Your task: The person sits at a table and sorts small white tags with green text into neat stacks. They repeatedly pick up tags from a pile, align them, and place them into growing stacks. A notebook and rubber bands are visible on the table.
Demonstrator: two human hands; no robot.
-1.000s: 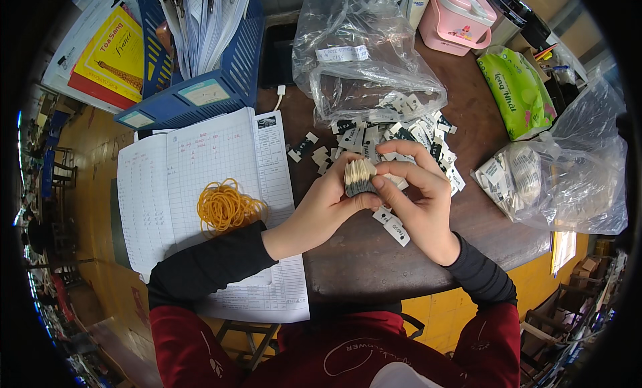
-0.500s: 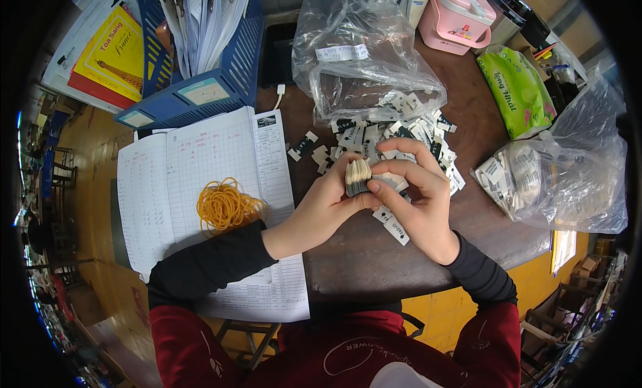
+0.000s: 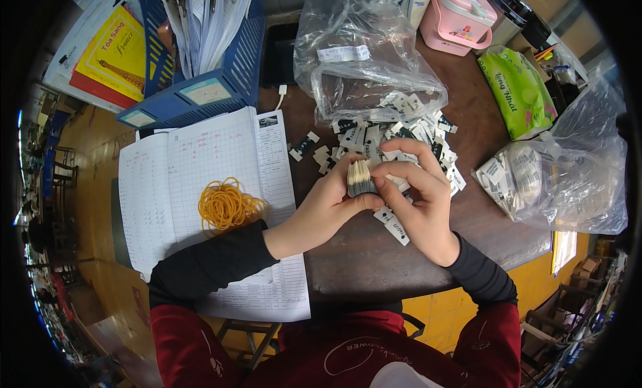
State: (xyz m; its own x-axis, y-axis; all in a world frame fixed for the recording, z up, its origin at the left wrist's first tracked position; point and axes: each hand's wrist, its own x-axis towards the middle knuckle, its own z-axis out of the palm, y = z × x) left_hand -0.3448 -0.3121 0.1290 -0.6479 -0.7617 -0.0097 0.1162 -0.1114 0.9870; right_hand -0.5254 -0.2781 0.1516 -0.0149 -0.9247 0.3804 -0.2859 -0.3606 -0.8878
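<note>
A thick stack of small labels (image 3: 360,177), pale above and dark along the lower edge, is gripped in my left hand (image 3: 332,199) over the table's middle. My right hand (image 3: 422,204) pinches the stack's right side between thumb and index finger, with its other fingers curled above. Just beyond both hands lies a loose pile of white and dark green labels (image 3: 428,131). A few single labels (image 3: 396,230) lie under and beside my right hand. A clear plastic bag (image 3: 374,74) rests at the far side of the pile.
An open notebook (image 3: 194,161) with yellow rubber bands (image 3: 231,206) on it lies left, over printed sheets (image 3: 287,281). Behind stands a blue file holder (image 3: 221,87). At right are a green tissue pack (image 3: 515,94), a bag of label bundles (image 3: 535,181) and a pink container (image 3: 455,20).
The edges of the stack between my fingers look slightly more fanned out. Both hands stay in nearly the same place.
</note>
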